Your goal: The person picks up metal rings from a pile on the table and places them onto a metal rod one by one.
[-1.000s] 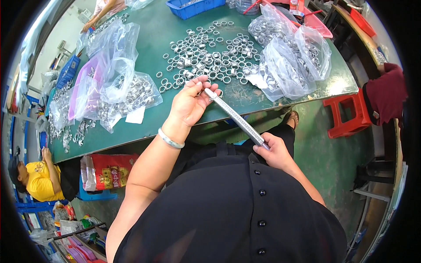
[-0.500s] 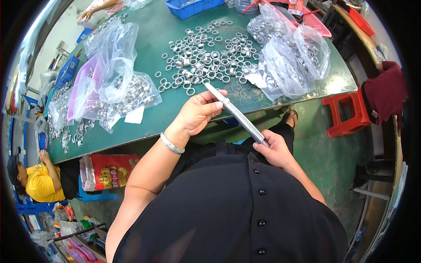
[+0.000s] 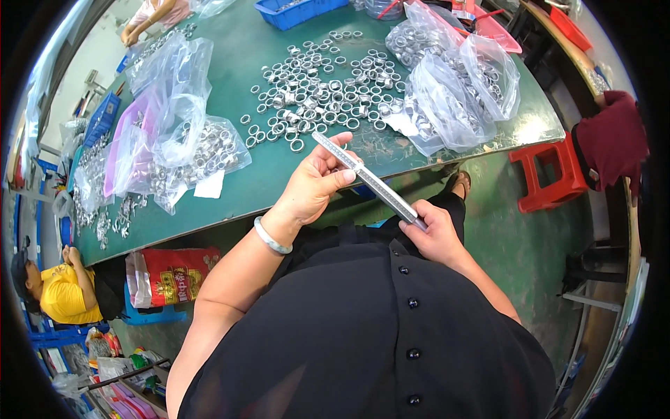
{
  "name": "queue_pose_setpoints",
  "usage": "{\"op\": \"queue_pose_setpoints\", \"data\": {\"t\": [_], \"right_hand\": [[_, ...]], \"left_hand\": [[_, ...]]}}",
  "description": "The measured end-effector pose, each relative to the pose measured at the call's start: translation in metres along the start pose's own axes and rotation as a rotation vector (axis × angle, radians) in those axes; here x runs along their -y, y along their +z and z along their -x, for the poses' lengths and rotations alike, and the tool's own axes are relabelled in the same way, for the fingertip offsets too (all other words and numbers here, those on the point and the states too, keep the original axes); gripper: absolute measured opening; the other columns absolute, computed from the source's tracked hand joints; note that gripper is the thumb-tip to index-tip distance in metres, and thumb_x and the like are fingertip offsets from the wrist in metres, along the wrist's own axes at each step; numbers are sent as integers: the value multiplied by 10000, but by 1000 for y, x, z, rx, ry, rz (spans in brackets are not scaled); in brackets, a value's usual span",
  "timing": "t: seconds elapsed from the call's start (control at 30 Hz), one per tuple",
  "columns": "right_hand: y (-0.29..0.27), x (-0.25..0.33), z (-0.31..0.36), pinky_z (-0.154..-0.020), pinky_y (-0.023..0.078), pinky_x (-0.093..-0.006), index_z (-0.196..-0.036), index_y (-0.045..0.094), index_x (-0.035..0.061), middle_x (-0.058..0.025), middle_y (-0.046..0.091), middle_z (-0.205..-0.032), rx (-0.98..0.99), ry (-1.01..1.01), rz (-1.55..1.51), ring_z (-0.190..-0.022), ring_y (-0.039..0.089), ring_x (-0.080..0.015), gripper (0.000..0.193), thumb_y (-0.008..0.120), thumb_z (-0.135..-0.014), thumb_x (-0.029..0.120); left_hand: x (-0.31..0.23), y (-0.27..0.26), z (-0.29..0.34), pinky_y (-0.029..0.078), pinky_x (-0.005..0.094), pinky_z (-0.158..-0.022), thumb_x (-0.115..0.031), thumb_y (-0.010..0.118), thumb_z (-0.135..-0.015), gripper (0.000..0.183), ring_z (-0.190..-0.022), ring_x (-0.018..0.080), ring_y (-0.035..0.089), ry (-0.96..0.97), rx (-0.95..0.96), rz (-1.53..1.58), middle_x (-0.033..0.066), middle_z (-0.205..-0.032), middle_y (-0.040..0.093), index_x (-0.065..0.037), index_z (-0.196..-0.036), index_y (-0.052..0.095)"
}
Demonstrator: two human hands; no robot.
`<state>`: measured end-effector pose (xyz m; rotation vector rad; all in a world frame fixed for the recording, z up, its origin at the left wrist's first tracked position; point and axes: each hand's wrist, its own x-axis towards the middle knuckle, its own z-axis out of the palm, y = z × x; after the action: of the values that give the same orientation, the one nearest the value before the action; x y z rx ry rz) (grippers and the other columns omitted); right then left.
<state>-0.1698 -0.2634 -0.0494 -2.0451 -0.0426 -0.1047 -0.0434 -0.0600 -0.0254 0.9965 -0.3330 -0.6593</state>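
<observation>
A tapered metal ring mandrel with graduation marks slants across in front of me, its thin end up and to the left. My right hand is closed around its thick lower end. My left hand is at the upper part, thumb pressed against a small silver ring that sits around the mandrel. The left fingers are curled behind the mandrel and partly hidden by it. Beyond my hands, many loose silver rings lie spread on the green table.
Clear plastic bags of rings lie right, more bags left by a purple tray. A blue bin stands at the back. A red stool is on the right. A person in yellow sits left; another person's hands show far left.
The mandrel has turned, and its marked face shows more plainly. My left fingers have shifted a little along it, with the index finger raised. The whole view has moved slightly.
</observation>
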Motion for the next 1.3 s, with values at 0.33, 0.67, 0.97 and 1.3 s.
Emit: {"op": "queue_pose_setpoints", "data": {"t": [0.33, 0.67, 0.97, 1.3], "right_hand": [[1, -4, 1, -487, 382, -270, -739, 512, 15, -76, 477, -588, 16, 61, -69, -506, 466, -151, 139, 629, -735, 90], [-13, -8, 8, -495, 380, -279, -736, 500, 15, -70, 446, -585, -64, 53, -116, -513, 457, -154, 144, 627, -736, 83], [-23, -10, 11, -481, 370, -275, -717, 482, 18, -58, 440, -563, -154, -19, -134, -498, 440, -140, 160, 624, -743, 86], [-23, -38, 35, -487, 360, -260, -719, 493, 12, -36, 421, -556, -34, 157, -322, -518, 405, -95, 159, 618, -758, 103]], "left_hand": [[2, 14, -4, 434, 218, -800, 10, 634, -758, 540, -886, 112, 531, 5, -78, -12, 39, -945, 539, -30, -1242, 397], [3, 31, -25, 418, 207, -792, 12, 634, -760, 580, -869, 105, 523, 56, 20, -67, 44, -929, 542, -18, -1269, 356], [-3, 52, -47, 396, 191, -683, -24, 579, -815, 451, -765, 78, 476, 134, -14, -99, 35, -905, 532, -1, -1232, 409], [-68, 62, -108, 410, 200, -608, -119, 503, -878, 242, -690, 89, 450, -104, -24, -112, 46, -880, 514, 34, -1064, 534]]}}
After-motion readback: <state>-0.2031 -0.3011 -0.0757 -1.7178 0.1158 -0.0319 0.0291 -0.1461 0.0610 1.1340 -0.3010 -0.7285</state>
